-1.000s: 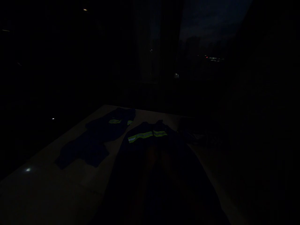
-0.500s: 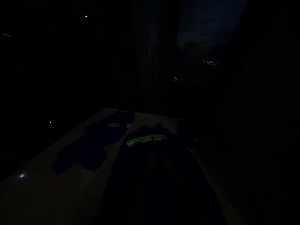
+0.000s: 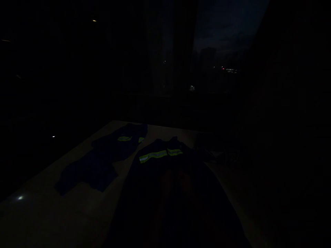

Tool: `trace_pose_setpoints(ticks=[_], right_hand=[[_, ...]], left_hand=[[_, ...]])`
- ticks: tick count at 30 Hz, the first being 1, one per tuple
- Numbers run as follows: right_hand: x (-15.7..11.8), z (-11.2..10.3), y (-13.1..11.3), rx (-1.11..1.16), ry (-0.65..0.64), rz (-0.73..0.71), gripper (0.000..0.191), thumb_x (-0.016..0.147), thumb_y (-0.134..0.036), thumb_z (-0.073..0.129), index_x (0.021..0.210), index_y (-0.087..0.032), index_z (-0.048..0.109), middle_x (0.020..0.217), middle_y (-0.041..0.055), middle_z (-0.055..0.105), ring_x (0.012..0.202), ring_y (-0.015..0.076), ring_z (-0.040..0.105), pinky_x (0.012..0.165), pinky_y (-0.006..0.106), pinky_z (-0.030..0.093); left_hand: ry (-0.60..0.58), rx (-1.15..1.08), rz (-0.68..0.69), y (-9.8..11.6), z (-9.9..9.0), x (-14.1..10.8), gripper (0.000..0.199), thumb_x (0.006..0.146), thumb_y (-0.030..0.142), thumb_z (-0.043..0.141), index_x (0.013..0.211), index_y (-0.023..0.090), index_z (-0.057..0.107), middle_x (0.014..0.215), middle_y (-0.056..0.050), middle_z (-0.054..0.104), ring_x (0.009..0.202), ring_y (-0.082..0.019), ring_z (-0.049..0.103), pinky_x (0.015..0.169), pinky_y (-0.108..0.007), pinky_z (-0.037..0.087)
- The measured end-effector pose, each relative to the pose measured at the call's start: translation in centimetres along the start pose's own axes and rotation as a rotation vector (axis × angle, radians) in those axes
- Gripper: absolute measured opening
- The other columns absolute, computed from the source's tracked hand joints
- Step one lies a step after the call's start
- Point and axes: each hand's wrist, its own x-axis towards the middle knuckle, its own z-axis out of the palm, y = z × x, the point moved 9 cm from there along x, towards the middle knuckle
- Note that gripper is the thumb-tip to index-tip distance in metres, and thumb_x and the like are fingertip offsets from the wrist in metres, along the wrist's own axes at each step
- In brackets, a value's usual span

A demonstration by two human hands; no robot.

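Observation:
The view is very dark. A dark blue garment (image 3: 155, 165) with a yellow-green and silver reflective band lies on a pale table, its lower part running to the bottom edge. My left hand (image 3: 167, 179) and my right hand (image 3: 184, 179) show as faint reddish-brown shapes over this garment, close together below the band. Their fingers cannot be made out, nor whether they hold the cloth. A second blue garment (image 3: 113, 146) with similar reflective strips lies loosely spread to the left.
The pale table (image 3: 46, 213) shows around the garments. Dark items (image 3: 219, 153), too dim to tell, lie at its right. Behind it stand dark uprights, with dusk sky and small distant lights beyond.
The whole view has shifted slightly, with the garments a little lower and further left in the picture. The hands look dimmer but remain over the garment.

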Motion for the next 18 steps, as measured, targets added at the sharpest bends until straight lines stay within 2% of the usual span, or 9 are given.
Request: trace_pose_setpoints(ticks=[5, 12, 18], right_hand=[[-0.5, 0.3, -0.1, -0.039, -0.037, -0.003, 0.037, 0.089, -0.041, 0.050, 0.105, -0.017, 0.074, 0.103, 0.0094, 0.075, 0.092, 0.0183, 0.069, 0.082, 0.029, 0.054], [-1.2, 1.4, -0.2, -0.117, -0.140, -0.016, 0.043, 0.091, -0.043, 0.043, 0.107, -0.019, 0.075, 0.114, 0.0123, 0.073, 0.102, 0.0232, 0.069, 0.093, 0.037, 0.052], [-1.9, 1.7, 0.1, -0.102, -0.130, -0.019, 0.042, 0.093, -0.039, 0.041, 0.113, -0.022, 0.073, 0.117, 0.0110, 0.073, 0.112, 0.0236, 0.067, 0.099, 0.038, 0.052]], left_hand=[[0.029, -0.072, -0.023, -0.2, 0.4, -0.5, 0.029, 0.093, 0.043, 0.056, 0.104, 0.018, 0.066, 0.105, -0.005, 0.069, 0.095, -0.016, 0.065, 0.089, -0.038, 0.054], [0.044, -0.191, 0.003, -0.3, 0.4, -1.6, 0.032, 0.095, 0.044, 0.053, 0.110, 0.019, 0.065, 0.113, -0.007, 0.068, 0.102, -0.017, 0.065, 0.092, -0.039, 0.054], [0.039, -0.207, 0.001, -0.3, 0.5, -2.1, 0.034, 0.095, 0.046, 0.052, 0.115, 0.021, 0.065, 0.116, -0.008, 0.068, 0.104, -0.018, 0.065, 0.094, -0.040, 0.055]])
